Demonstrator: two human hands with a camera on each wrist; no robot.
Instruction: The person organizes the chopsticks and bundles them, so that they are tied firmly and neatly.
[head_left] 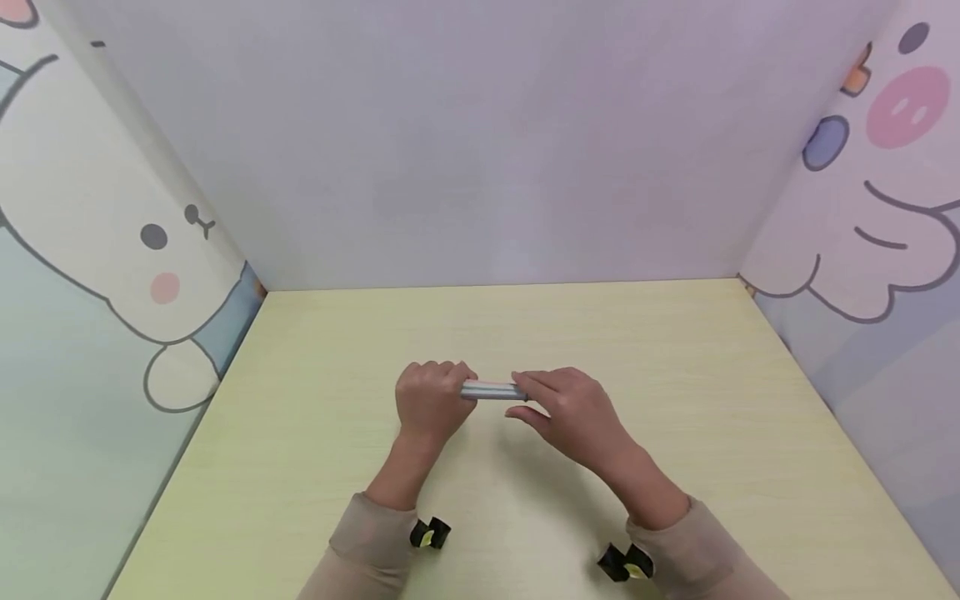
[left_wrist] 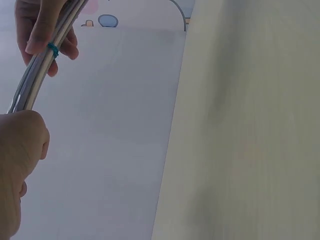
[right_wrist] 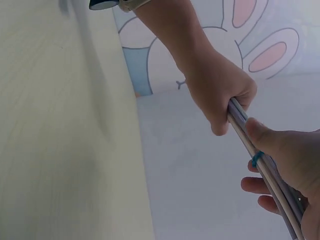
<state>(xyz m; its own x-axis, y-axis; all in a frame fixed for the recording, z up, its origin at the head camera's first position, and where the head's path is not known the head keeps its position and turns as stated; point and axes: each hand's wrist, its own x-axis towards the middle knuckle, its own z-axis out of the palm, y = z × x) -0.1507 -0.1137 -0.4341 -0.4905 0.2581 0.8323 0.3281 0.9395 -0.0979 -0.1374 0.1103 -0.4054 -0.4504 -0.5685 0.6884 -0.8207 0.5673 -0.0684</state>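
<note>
Between the two hands runs a bundle of thin, straight sticks, greyish and pale, held up above the table. A teal tie circles the bundle near its middle. My left hand grips one end in a fist, and that end is hidden inside it. Around the other part is my right hand, its thumb on one side and its fingers spread along the other, close to the tie. The left wrist view shows the right hand's thumb lying along the bundle beside the tie.
A pale yellow wooden table lies beneath the hands. Behind it stands a plain light wall, with cartoon-printed panels at the left and right. Black wrist-worn devices sit by both sleeves.
</note>
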